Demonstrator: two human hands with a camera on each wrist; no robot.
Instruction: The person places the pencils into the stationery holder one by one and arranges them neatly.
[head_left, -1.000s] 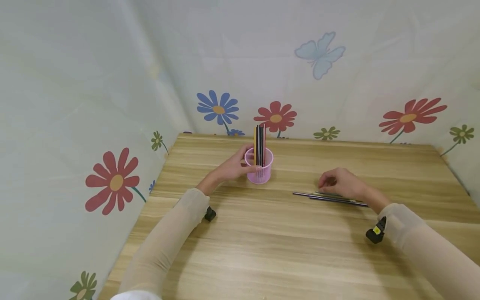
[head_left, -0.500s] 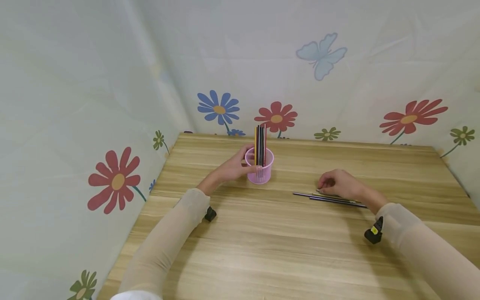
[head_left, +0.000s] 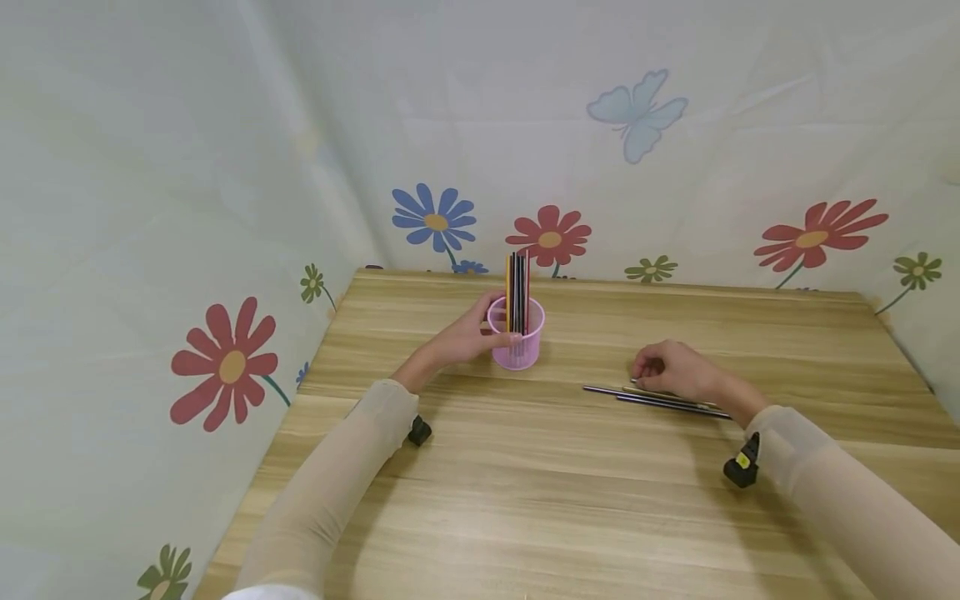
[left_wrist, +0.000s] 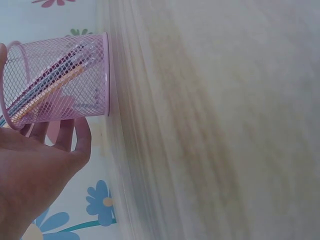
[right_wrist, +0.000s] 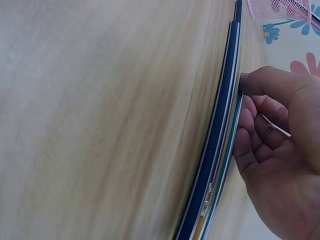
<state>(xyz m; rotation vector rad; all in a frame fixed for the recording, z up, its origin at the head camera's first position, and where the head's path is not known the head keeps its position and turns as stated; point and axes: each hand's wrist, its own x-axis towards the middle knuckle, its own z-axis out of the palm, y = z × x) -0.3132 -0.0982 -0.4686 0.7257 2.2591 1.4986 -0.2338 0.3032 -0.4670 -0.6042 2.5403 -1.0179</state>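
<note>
My left hand [head_left: 465, 335] holds a pink mesh pencil cup [head_left: 530, 348] near the far side of the table, thumb on the near side and fingers behind. Several pencils [head_left: 517, 287], black, yellow and red among them, stand upright in the cup. To the right, my right hand [head_left: 678, 369] is low over a few pencils lying side by side. In the right wrist view its thumb and fingertips pinch a teal pencil [right_wrist: 229, 145] near one end. Beside that lie a navy pencil [right_wrist: 212, 120] and an orange one [right_wrist: 199, 227]. The palm hides part of the row in the head view.
The wood-grain table [head_left: 480, 500] spreads in front of both arms. A pale curtain [head_left: 480, 108] printed with flowers and a butterfly hangs behind the far edge and along the left side. Small black cameras [head_left: 741, 471] sit at both wrists.
The right hand has shifted very slightly left, and a pencil tip now shows just at its fingertips. The left hand and the cup have stayed in place.
</note>
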